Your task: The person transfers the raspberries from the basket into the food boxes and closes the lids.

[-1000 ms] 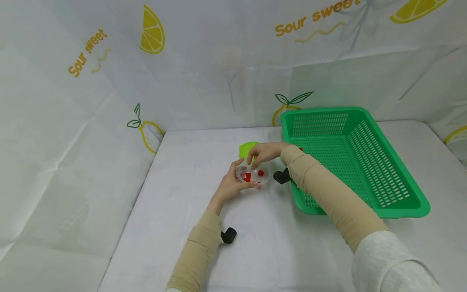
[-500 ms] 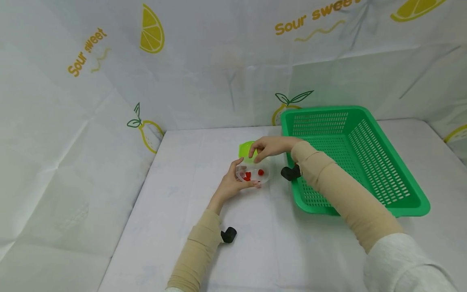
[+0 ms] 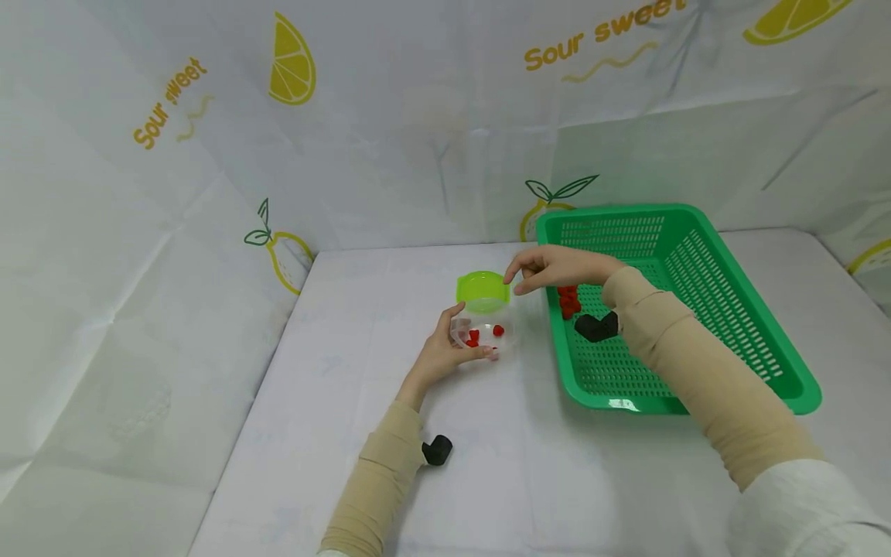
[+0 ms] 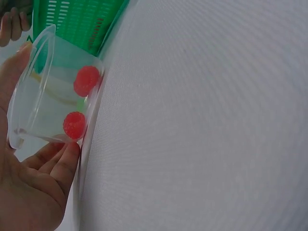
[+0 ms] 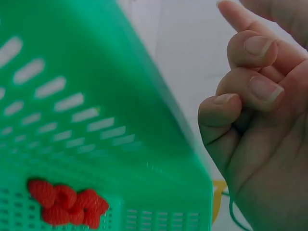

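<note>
My left hand [image 3: 445, 350] grips a clear plastic box [image 4: 55, 96] standing on the table, thumb on its near side and fingers round the base. Several raspberries [image 3: 498, 330] lie in it; through the wall in the left wrist view, two raspberries [image 4: 86, 81] show at the bottom. Just behind the box is a lime-green lid [image 3: 483, 286]. My right hand [image 3: 560, 267] hovers over the left rim of a green basket [image 3: 578, 387], holding nothing, with index finger and thumb extended and the other fingers loosely curled.
A cluster of raspberries [image 5: 67, 207] lies on the basket floor, by its left wall. The basket's raised rim stands to the right of the box. A white sheet printed with lemons [image 3: 418, 116] hangs behind the table.
My right hand has moved from above the clear box rightward to the basket rim, uncovering the green lid and the raspberries in the basket. My left hand stays on the box.
</note>
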Available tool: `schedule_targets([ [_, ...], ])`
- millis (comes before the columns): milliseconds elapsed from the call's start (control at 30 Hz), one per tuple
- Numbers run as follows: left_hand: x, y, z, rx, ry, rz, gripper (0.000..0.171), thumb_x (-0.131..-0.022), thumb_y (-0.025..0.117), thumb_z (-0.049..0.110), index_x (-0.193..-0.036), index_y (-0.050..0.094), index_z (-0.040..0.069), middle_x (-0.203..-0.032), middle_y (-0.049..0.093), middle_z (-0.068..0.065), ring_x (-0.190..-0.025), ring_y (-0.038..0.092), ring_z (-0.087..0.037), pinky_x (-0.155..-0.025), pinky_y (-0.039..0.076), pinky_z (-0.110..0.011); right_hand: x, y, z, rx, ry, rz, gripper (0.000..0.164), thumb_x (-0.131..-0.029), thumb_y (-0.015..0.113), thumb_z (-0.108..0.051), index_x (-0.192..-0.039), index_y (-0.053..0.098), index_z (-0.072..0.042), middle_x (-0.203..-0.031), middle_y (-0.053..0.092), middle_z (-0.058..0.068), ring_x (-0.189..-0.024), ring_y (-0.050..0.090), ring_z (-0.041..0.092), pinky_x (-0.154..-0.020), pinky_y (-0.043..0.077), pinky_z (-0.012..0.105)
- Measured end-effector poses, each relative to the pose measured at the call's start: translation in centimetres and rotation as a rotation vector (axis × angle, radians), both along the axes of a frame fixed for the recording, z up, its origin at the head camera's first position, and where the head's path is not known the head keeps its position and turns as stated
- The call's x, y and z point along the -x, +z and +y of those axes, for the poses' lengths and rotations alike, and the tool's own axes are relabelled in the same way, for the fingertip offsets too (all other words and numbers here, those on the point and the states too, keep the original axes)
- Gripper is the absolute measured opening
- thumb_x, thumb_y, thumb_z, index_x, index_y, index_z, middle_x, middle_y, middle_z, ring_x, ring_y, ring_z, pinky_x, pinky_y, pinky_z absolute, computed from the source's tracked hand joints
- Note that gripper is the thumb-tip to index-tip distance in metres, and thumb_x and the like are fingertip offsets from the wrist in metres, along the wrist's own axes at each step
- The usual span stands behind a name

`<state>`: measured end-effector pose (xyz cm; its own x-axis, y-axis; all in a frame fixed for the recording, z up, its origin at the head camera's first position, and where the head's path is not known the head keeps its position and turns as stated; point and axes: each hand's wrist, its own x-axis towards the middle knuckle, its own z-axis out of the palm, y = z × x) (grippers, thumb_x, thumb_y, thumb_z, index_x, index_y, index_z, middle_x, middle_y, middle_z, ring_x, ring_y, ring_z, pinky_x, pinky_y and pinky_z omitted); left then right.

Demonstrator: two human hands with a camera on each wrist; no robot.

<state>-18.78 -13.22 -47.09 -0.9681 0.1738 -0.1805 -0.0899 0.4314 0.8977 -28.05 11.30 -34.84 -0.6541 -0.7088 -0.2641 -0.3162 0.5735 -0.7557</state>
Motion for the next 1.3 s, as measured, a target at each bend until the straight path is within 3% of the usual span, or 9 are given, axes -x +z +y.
schedule_targets([
  [233,0.0,-0.2,0.0,0.003,0.003,0.002,0.095,-0.063,0.081,0.051,-0.138,0.023,0.05,-0.13,0.047,-0.001,-0.08,0.055,-0.016,-0.08,0.043,-0.031,0.0,-0.3,3.4,0.044,-0.116,-0.038,0.032,-0.087,0.065,-0.032,-0.113,0.06,-0.014,-0.069,0.045,0.005,-0.061,0.038,0.012,-0.068,0.039,0.032],
  [500,-0.1,-0.3,-0.1,0.017,0.003,0.0,0.095,-0.064,0.081,0.05,-0.138,0.023,0.05,-0.135,0.044,0.0,-0.086,0.054,-0.017,-0.084,0.042,-0.033,0.6,-2.4,6.4,0.083,-0.183,-0.069,0.037,-0.087,0.065,-0.031,-0.115,0.059,-0.009,-0.064,0.042,0.001,-0.067,0.041,0.012,-0.078,0.038,0.034],
  [800,-0.2,-0.2,-0.1,0.02,0.0,0.002,0.093,-0.066,0.08,0.048,-0.139,0.023,0.048,-0.131,0.046,-0.002,-0.084,0.054,-0.017,-0.081,0.043,-0.031,0.9,-4.6,8.8,0.069,-0.247,-0.097,0.039,-0.088,0.064,-0.029,-0.117,0.057,-0.003,-0.066,0.044,0.003,-0.066,0.036,0.027,-0.068,0.039,0.039],
  [1067,-0.1,-0.2,-0.1,0.014,0.005,0.006,0.094,-0.065,0.08,0.049,-0.139,0.023,0.049,-0.139,0.041,-0.001,-0.091,0.051,-0.017,-0.083,0.042,-0.031,1.4,-6.1,10.2,-0.006,-0.259,-0.094,0.039,-0.09,0.062,-0.028,-0.119,0.056,-0.003,-0.065,0.045,0.003,-0.057,0.031,0.013,-0.062,0.036,0.035],
  [1167,-0.1,-0.1,-0.1,0.005,0.005,0.003,0.093,-0.065,0.08,0.049,-0.139,0.023,0.049,-0.139,0.041,0.0,-0.088,0.053,-0.018,-0.082,0.042,-0.031,1.6,-6.4,10.4,-0.031,-0.255,-0.08,0.04,-0.09,0.061,-0.031,-0.12,0.056,-0.004,-0.071,0.049,0.005,-0.062,0.036,0.015,-0.064,0.037,0.035],
  [1300,-0.1,0.0,-0.1,0.002,0.007,0.002,0.094,-0.065,0.08,0.049,-0.139,0.023,0.05,-0.139,0.041,0.0,-0.09,0.053,-0.018,-0.084,0.043,-0.032,1.6,-6.9,10.5,-0.074,-0.24,-0.042,0.04,-0.091,0.058,-0.036,-0.118,0.057,-0.007,-0.1,0.057,0.011,-0.087,0.049,0.021,-0.077,0.043,0.037],
])
